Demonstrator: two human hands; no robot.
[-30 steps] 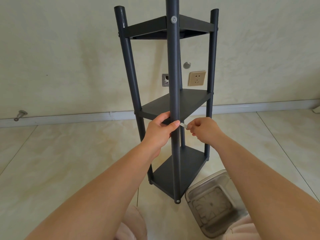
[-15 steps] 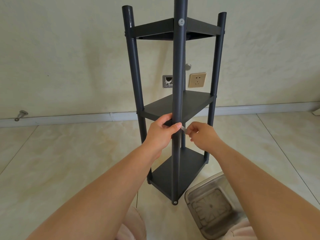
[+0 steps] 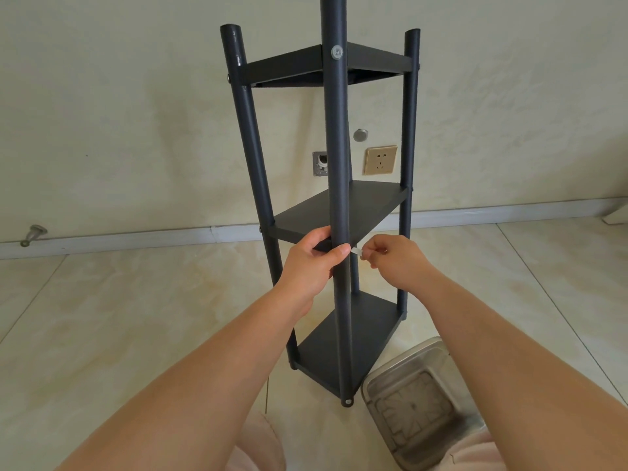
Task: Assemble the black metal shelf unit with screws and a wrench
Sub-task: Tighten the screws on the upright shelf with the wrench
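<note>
The black metal shelf unit [image 3: 356,212] stands upright on the tiled floor, with three shelves between round posts. My left hand [image 3: 311,263] grips the nearest front post [image 3: 336,164] at the height of the middle shelf. Just right of that post, my right hand [image 3: 394,260] pinches a small flat silver wrench [image 3: 356,251] whose far end meets the post beside my left thumb. A silver screw head [image 3: 337,52] shows on the front post at the top shelf, another at the post's foot [image 3: 347,401].
A clear plastic box [image 3: 421,406] lies on the floor right of the shelf's foot, under my right forearm. The wall behind carries a socket [image 3: 380,160], a small metal plate and a round knob. A door stop [image 3: 34,232] sits low on the wall, far left.
The view has shifted, so the shelf unit sits further right and lower in frame. Both hands stay at the front post by the middle shelf, the right one still pinching the wrench.
</note>
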